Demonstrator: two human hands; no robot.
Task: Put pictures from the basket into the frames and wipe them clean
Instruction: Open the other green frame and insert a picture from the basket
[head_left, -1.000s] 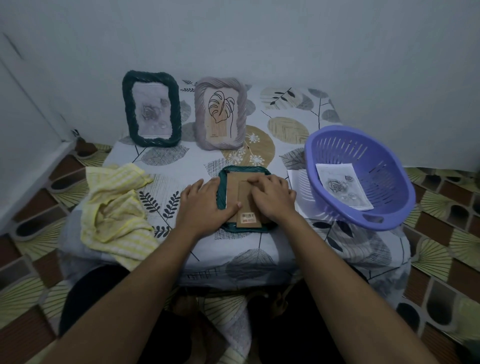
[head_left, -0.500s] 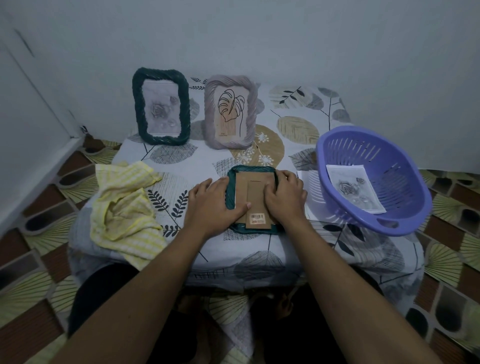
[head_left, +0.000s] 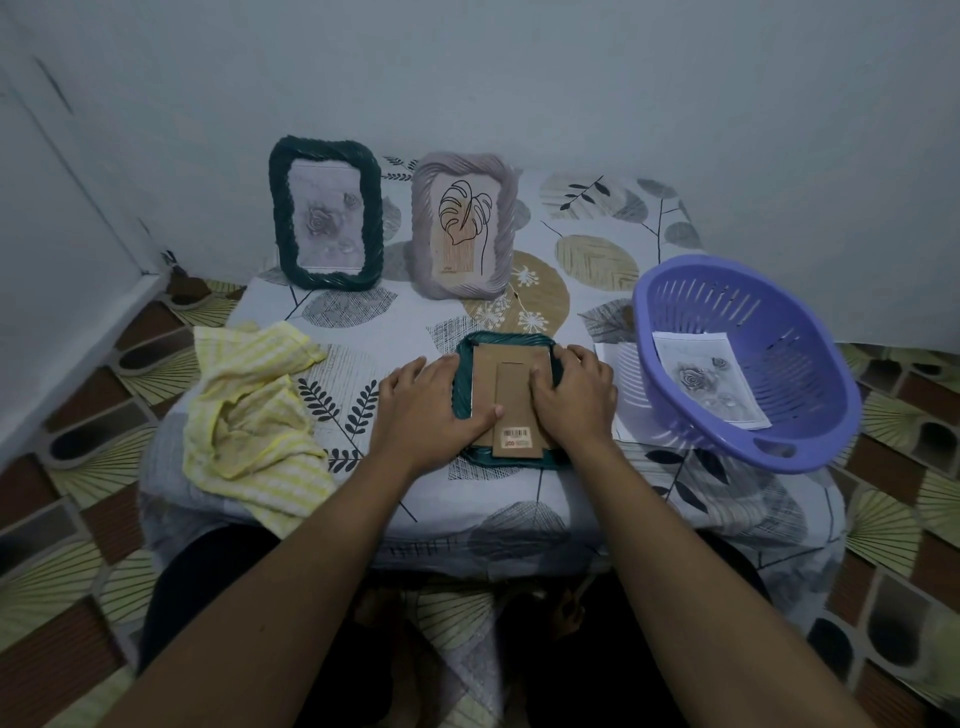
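Both left hand (head_left: 431, 402), right hand (head_left: 574, 397) press rectangular cardboard backing (head_left: 506, 379).

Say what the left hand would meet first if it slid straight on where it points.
Likely the mauve standing frame: the left hand points away, slightly right, along the rim of the lying green frame. Depth unclear.

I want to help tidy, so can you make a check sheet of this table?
Surface: leaf-print tablecloth, covering the top.
Job's things: dark green rope-textured frame face down, brown cardboard back up; standing dark green frame with rose picture; standing pinkish-grey frame with leaf drawing; purple plastic basket holding one rose print; crumpled yellow striped cloth.
Clutter: white sheet partly under basket.
Hands: left hand and right hand rest on the face-down frame.
Cables: nothing seen.
Surroundings: pale walls, patterned floor tiles.
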